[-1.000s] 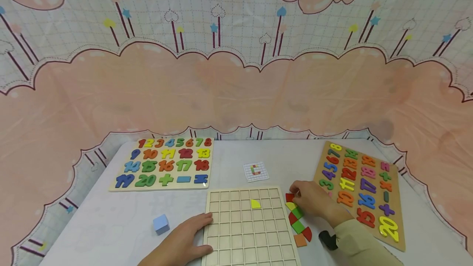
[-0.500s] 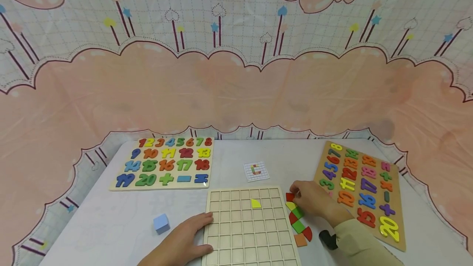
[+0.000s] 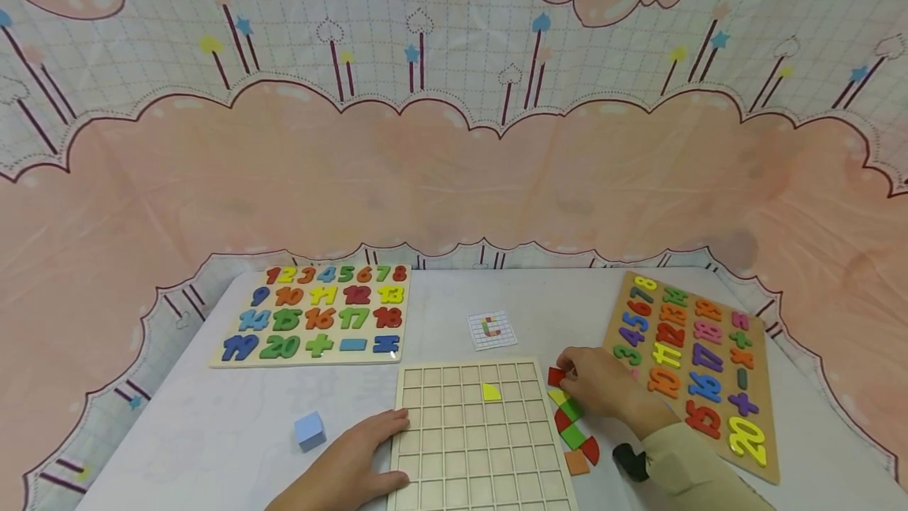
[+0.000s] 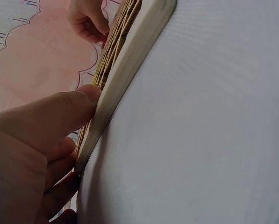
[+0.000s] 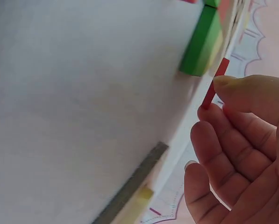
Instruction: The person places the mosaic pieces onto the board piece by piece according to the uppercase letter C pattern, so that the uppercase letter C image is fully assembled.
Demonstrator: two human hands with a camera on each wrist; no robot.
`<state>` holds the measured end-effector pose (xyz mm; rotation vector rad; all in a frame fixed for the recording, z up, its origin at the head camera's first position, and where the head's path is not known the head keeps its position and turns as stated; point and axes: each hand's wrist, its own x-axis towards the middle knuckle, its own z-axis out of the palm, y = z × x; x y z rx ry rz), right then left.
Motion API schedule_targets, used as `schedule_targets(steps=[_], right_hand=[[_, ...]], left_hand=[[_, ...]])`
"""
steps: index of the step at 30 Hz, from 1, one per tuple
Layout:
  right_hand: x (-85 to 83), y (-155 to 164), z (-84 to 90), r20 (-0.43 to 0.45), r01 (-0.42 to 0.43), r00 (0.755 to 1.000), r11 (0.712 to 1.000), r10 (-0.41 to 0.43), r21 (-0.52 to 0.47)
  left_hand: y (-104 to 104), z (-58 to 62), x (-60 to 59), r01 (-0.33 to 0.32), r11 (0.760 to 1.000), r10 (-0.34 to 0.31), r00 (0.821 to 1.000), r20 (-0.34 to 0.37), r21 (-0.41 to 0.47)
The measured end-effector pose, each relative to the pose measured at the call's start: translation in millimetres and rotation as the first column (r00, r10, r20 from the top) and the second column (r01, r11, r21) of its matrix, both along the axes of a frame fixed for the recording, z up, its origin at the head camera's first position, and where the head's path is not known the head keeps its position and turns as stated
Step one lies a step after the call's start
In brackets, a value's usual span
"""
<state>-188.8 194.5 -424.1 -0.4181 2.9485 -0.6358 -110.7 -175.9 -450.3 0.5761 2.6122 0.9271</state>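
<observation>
My right hand (image 3: pixel 603 389) pinches a thin red square tile (image 5: pixel 217 84) between thumb and fingertips, just right of the wooden grid board (image 3: pixel 454 445). Below it lies a row of tiles: a yellow one (image 3: pixel 556 396), a green one (image 3: pixel 571 437), a red quarter-circle (image 3: pixel 590 449) and an orange square (image 3: pixel 578 462), among others. One yellow quarter-circle tile (image 3: pixel 491 392) sits in a cell near the board's top. My left hand (image 3: pixel 352 456) rests against the board's left edge, thumb and fingers spread and touching its side.
A small card (image 3: pixel 493 330) with a coloured pattern lies behind the board. Number boards stand at back left (image 3: pixel 305 357) and right (image 3: pixel 709 456), the right one close to my forearm. A blue cube (image 3: pixel 309 431) sits left of my left hand.
</observation>
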Motion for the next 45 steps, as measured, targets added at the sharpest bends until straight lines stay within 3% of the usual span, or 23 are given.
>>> schedule_targets(steps=[7, 15, 23, 45], right_hand=[[2.8, -7, 8.9, 0.040, 0.000, 0.999, 1.000, 0.001, -0.013], [5.5, -15, 10.7, 0.025, -0.036, 0.999, 0.998, 0.038, -0.055], [5.9, -32, 11.9, 0.000, -0.074, 0.997, 0.996, 0.074, -0.045], [-1.1, -81, 14.1, -0.032, -0.224, 0.974, 0.973, 0.223, -0.047]], left_hand=[[0, -0.7, 0.8, 0.004, 1.000, -0.004, 1.000, 0.000, 0.009], [-2, -2.5, 1.0, 0.033, 0.999, -0.032, 0.998, -0.061, 0.021], [0, -0.5, 1.5, 0.006, 1.000, -0.006, 1.000, -0.001, 0.027], [-1, -1.2, 0.2, -0.016, 1.000, 0.016, 1.000, 0.022, 0.022]])
